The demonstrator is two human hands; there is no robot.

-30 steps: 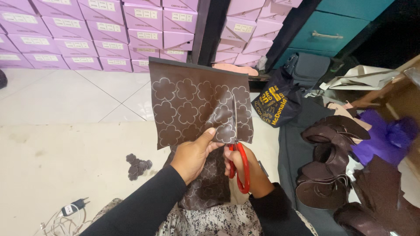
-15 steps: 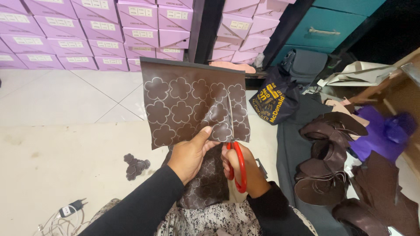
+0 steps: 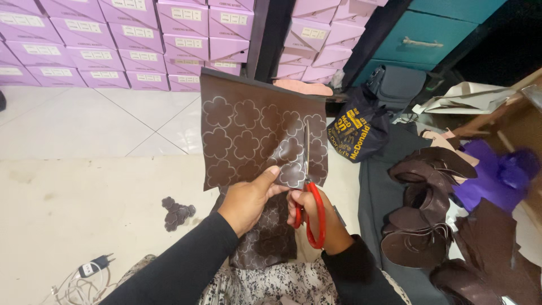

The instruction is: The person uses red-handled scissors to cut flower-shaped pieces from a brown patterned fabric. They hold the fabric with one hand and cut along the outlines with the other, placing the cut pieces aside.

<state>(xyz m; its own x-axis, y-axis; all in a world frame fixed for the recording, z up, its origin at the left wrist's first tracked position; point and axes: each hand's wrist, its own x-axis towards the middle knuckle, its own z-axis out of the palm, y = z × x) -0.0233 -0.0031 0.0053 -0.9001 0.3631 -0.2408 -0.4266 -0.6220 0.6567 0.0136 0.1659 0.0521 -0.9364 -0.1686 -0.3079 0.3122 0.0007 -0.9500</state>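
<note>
Brown sheet marked with pale flower outlines, held upright above the lap. Left hand pinched closed on the sheet's lower edge, thumb on the near face. Right hand closed through red-handled scissors, blades pointing up into the sheet just right of the left hand. Small pile of cut brown flower pieces on the floor, left of the hands. Stacked brown cut shapes to the right. Lilac boxes stacked behind, partly hidden by the sheet.
</note>
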